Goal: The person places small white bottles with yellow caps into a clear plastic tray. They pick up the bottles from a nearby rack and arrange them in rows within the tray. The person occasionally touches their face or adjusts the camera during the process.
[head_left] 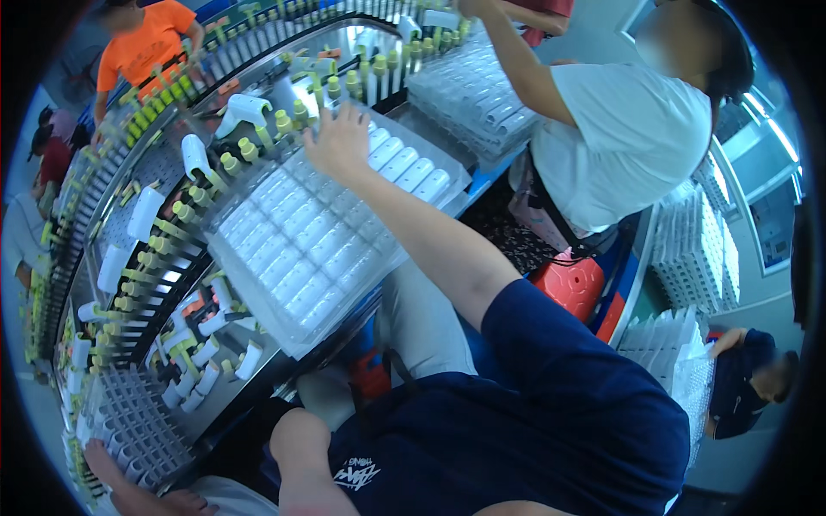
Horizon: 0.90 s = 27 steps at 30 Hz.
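My right hand (340, 142) reaches across a clear plastic tray (294, 344) with rows of white rounded pieces (301, 292) in its pockets. The hand is over the tray's far end, fingers spread and pointing toward the conveyor, with nothing visible in them. Beyond the fingertips stand yellow-green pegs (334, 88) along the conveyor. The tray lies slanted over the bench edge, in front of my knees. A bare bent part of my left arm (301, 451) shows at the lower edge; my left hand does not show.
A curved conveyor (163, 284) carries pegs, some with white housings (144, 215). Loose white parts (202, 353) lie left of the tray. A co-worker in a white shirt (619, 129) sits at right by stacked trays (473, 86). Another person's arms (129, 490) are at lower left. A red stool (570, 285) stands at right.
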Tool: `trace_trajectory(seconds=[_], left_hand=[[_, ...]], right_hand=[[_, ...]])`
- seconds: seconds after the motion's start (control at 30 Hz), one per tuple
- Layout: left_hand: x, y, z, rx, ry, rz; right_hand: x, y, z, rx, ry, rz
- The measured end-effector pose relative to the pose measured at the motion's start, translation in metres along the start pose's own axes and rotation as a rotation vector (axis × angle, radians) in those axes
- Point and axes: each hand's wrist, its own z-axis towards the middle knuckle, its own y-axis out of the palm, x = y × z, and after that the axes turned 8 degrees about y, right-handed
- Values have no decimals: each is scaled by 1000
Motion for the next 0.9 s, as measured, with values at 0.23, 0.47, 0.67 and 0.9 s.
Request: trace_trajectory(seconds=[0.23, 0.47, 0.67, 0.9], left_hand=[[-29, -47, -11, 214, -36, 434], [-202, -149, -29, 96, -699, 968], [-240, -199, -25, -198, -968, 1307], [-229, -227, -7, -604, -1189, 1577]], right_hand=[[-2, 0, -2, 69, -41, 53], [5, 2, -1, 274, -89, 132], [6, 0, 0, 274, -90, 234], [7, 1, -1, 289, -110, 263]])
